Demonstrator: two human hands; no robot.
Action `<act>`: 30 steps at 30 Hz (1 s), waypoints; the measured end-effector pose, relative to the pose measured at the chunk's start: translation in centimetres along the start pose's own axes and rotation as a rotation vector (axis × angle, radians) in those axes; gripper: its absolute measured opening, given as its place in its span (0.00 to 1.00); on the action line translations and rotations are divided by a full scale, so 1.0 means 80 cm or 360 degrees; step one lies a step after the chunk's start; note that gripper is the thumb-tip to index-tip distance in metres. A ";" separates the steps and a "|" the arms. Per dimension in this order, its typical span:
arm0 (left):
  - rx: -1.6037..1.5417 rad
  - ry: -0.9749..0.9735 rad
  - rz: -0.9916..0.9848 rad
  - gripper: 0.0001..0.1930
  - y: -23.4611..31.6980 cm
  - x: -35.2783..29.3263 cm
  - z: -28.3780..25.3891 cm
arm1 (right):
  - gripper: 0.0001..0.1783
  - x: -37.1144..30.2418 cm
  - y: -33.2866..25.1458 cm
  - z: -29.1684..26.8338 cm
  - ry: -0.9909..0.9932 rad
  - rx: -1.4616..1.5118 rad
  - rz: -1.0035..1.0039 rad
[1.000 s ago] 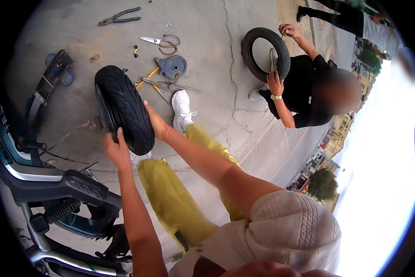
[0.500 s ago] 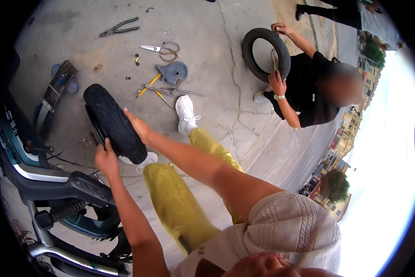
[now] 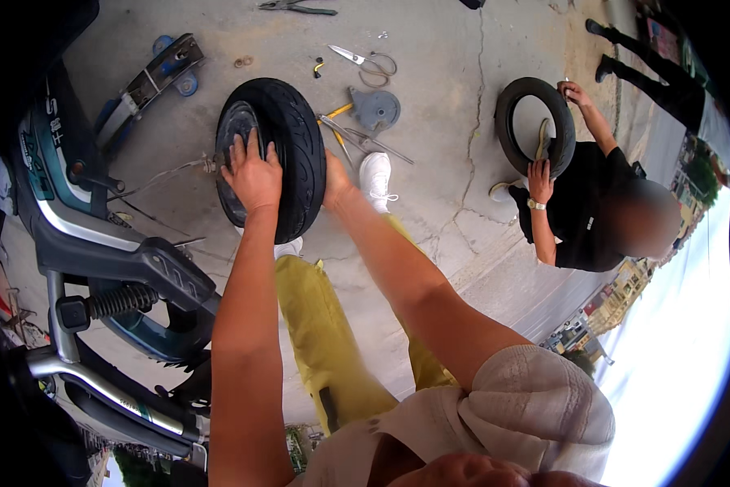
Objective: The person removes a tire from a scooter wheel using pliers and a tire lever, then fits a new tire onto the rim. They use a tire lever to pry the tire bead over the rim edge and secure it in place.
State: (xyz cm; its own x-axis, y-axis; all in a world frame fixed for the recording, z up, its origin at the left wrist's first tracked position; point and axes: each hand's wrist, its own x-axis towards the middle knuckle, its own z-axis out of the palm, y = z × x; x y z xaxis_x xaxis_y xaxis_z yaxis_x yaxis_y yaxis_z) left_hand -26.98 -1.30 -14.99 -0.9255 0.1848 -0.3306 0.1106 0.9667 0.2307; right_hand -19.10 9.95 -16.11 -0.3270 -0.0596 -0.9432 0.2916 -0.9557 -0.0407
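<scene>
A wheel with a black treaded tyre stands upright between my hands, its dark round hub side turned to the left. My left hand lies on that side with its fingers spread. Against the tyre's right side is my right hand; its fingers are hidden behind the tyre. To the right of the wheel, a grey brake drum plate lies on the concrete among yellow-handled tools and a metal rod. Scissors rest beyond them, with pliers at the far edge.
A scooter fills the left side. Behind it sits a stand with blue wheels. At the right, a co-worker in black holds a loose tyre; another person's legs show farther off. My white shoe is near the tools.
The wheel has turned so its hub side shows more. My left hand has gone from the tyre's near edge onto that side. The whole view has shifted, moving the ground things rightward and up.
</scene>
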 end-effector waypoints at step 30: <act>0.0211 -0.0244 -0.0029 0.24 0.052 0.043 0.017 | 0.35 0.000 -0.031 0.015 -0.0125 0.0231 -0.0033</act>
State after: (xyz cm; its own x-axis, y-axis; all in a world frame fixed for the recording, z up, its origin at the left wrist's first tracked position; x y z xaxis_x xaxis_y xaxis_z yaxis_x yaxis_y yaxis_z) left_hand -29.22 3.63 -16.39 -0.8628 0.1821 -0.4716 0.1505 0.9831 0.1041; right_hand -20.93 11.99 -15.58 -0.4023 -0.0565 -0.9138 0.1531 -0.9882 -0.0063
